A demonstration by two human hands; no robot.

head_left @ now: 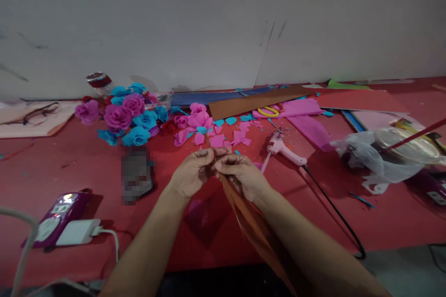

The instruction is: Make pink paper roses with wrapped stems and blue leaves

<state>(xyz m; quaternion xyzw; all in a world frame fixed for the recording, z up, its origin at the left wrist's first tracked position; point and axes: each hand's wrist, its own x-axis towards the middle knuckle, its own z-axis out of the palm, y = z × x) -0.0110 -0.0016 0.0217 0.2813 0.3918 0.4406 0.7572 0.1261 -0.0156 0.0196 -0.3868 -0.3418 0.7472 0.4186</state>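
Left hand [193, 171] and right hand [245, 174] pinch the far end of a brown strip [240, 206], just nearer than pink petals [218, 141]; tail runs near right; wrapping seems in hand; next turn calls for steady tension.

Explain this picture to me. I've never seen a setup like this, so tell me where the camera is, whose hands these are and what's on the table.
There is no machine arm here. A person wears the camera on their head, so it looks forward and down at their own bare hands.

The right hand holds an orange-brown strip, seemingly paper, which trails down toward the person. The left hand meets it, pinching a thin brown piece.

On the red table lie pink and blue artificial flowers, loose petals, a pink glue gun, yellow-handled scissors and a plastic bag.
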